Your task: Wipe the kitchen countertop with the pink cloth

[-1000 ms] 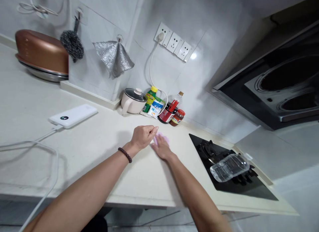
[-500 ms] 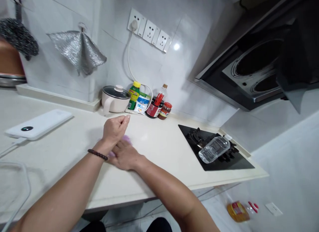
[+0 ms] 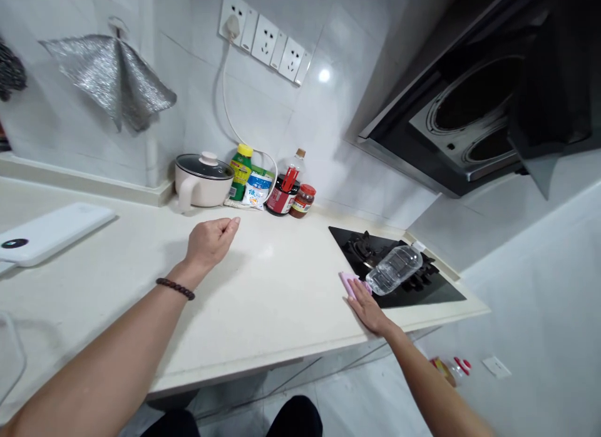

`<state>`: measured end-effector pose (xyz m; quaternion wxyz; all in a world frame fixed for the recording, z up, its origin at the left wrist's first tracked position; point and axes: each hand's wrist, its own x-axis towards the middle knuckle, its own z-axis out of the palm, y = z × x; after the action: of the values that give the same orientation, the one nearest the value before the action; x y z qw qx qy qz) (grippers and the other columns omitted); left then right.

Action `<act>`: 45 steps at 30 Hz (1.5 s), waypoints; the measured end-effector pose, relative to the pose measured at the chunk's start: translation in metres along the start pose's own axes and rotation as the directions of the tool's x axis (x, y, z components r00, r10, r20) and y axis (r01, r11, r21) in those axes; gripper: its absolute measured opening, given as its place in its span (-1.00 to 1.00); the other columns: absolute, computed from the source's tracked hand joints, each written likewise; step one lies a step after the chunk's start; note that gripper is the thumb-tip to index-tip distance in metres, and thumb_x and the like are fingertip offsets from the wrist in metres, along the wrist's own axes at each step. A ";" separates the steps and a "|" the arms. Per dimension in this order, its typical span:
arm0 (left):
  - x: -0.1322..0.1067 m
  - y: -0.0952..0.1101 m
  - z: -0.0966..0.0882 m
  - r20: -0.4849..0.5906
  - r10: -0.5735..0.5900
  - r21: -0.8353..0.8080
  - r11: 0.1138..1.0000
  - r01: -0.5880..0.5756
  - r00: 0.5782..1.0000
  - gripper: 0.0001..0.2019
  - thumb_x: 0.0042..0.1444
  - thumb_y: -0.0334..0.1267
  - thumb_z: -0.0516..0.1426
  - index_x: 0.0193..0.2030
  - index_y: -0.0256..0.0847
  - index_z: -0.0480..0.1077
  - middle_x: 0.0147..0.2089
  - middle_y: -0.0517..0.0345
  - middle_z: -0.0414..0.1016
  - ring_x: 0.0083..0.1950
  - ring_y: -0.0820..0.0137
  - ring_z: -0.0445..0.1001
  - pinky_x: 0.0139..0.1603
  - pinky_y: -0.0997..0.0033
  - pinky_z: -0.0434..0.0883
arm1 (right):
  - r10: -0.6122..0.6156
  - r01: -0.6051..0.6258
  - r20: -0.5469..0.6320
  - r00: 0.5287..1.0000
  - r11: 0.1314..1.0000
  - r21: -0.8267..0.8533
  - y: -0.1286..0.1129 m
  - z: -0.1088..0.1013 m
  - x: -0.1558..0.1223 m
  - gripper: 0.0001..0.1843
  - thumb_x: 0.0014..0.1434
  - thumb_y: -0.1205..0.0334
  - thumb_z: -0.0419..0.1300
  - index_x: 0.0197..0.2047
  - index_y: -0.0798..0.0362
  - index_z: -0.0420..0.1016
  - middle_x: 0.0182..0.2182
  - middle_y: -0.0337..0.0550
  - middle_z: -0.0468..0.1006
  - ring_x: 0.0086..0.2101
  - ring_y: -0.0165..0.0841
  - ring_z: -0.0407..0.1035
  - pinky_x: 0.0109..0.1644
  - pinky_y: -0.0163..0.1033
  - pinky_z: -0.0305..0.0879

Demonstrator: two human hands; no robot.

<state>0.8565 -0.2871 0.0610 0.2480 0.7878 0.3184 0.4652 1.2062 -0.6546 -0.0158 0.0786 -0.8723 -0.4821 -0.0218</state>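
Observation:
My right hand (image 3: 369, 307) presses a pink cloth (image 3: 348, 283) onto the counter, at the left edge of the black gas hob (image 3: 434, 294). Its fingers lie over the cloth, which partly hides beneath them. A clear plastic bottle (image 3: 395, 271) lies on its side across the hob, right by those fingers. Over the left part of the pale counter (image 3: 277, 280), my left hand (image 3: 212, 241) is closed in a loose fist, and nothing shows in it. A dark bead bracelet (image 3: 176, 288) circles that wrist.
Along the wall stand a lidded pot (image 3: 206, 183), a green bottle (image 3: 240, 173), a white packet (image 3: 257, 190), a dark jar (image 3: 282, 199) and a red-lidded jar (image 3: 303, 202). A white power bank (image 3: 61, 230) lies at left. Above the hob hangs a range hood (image 3: 441, 124).
My right hand has slid the pink cloth rightward across the counter, from beneath my left wrist to the hob's edge. The left hand stays closed in nearly the same spot. The view has shifted slightly right.

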 end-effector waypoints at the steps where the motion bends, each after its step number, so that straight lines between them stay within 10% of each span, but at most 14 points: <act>1: 0.000 0.001 0.001 0.004 0.001 -0.002 1.000 -0.001 1.000 -0.52 0.23 0.03 -0.06 -0.64 -0.17 0.14 -0.66 0.22 0.15 -0.53 0.43 0.16 -0.44 0.38 0.00 | 0.017 -0.017 -0.006 1.000 1.000 -0.011 0.000 0.001 -0.002 -0.26 0.38 -0.19 -0.23 0.49 -0.03 -0.10 0.45 -0.07 -0.08 0.42 -0.19 -0.25 0.44 0.06 -0.22; 8: -0.005 0.007 0.010 0.095 0.051 0.016 0.998 -0.052 0.994 -0.52 0.23 0.04 -0.07 -0.64 -0.17 0.12 -0.66 0.22 0.12 -0.54 0.43 0.12 -0.43 0.36 -0.03 | -0.170 0.166 0.146 0.975 0.985 0.037 -0.125 -0.008 -0.022 -0.20 0.35 -0.24 -0.09 0.50 -0.19 -0.29 0.47 -0.26 -0.32 0.42 -0.15 -0.38 0.45 0.09 -0.25; 14: -0.006 -0.004 0.016 0.122 0.034 0.084 0.995 -0.044 0.992 -0.52 0.23 0.04 -0.07 -0.64 -0.18 0.15 -0.66 0.21 0.15 -0.54 0.43 0.15 -0.43 0.35 -0.05 | -0.525 0.468 0.225 0.821 0.844 0.260 -0.236 -0.018 -0.049 -0.14 0.30 -0.27 0.02 0.50 -0.21 -0.25 0.47 -0.24 -0.34 0.42 -0.12 -0.36 0.46 0.10 -0.26; 17: -0.006 -0.007 0.016 0.148 0.015 0.114 0.993 -0.032 0.989 -0.52 0.23 0.05 -0.07 -0.64 -0.17 0.15 -0.67 0.22 0.13 -0.55 0.43 0.14 -0.43 0.35 -0.04 | -0.511 0.450 0.221 0.831 0.850 0.272 -0.216 -0.023 -0.060 -0.20 0.33 -0.24 -0.02 0.50 -0.22 -0.22 0.47 -0.26 -0.30 0.42 -0.16 -0.34 0.47 0.09 -0.27; 22: -0.010 -0.007 0.017 0.183 0.007 0.109 0.994 -0.027 0.983 -0.51 0.23 0.06 -0.07 -0.64 -0.17 0.11 -0.68 0.25 0.07 -0.56 0.44 0.10 -0.44 0.35 -0.03 | -0.217 0.197 0.151 0.964 0.971 0.138 -0.107 -0.025 -0.085 -0.28 0.38 -0.18 -0.10 0.49 -0.26 -0.25 0.46 -0.31 -0.28 0.42 -0.19 -0.29 0.47 0.08 -0.23; 28: -0.016 -0.003 0.026 0.236 0.050 0.082 0.994 -0.071 0.970 -0.51 0.25 0.07 -0.07 -0.62 -0.18 0.08 -0.66 0.27 0.04 -0.56 0.46 0.09 -0.44 0.36 -0.03 | -0.074 0.073 0.045 0.996 0.997 0.033 -0.023 -0.009 -0.073 -0.28 0.39 -0.19 -0.16 0.50 -0.17 -0.25 0.47 -0.22 -0.21 0.42 -0.21 -0.28 0.45 0.03 -0.15; 45: -0.023 0.004 0.030 0.363 0.026 0.071 0.996 -0.055 0.931 -0.53 0.25 0.08 -0.10 -0.57 -0.18 -0.05 -0.60 0.28 -0.08 -0.53 0.49 0.01 -0.43 0.39 -0.05 | 0.122 -0.107 0.128 0.984 0.987 -0.119 -0.005 0.020 0.232 -0.07 0.31 -0.34 -0.33 0.50 0.16 -0.20 0.45 0.11 -0.12 0.42 -0.10 -0.34 0.42 0.01 -0.36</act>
<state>0.8763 -0.3095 0.0373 0.2610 0.8757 0.2695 0.3040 1.3251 -0.4546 -0.0090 -0.0020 -0.9011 -0.4333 0.0148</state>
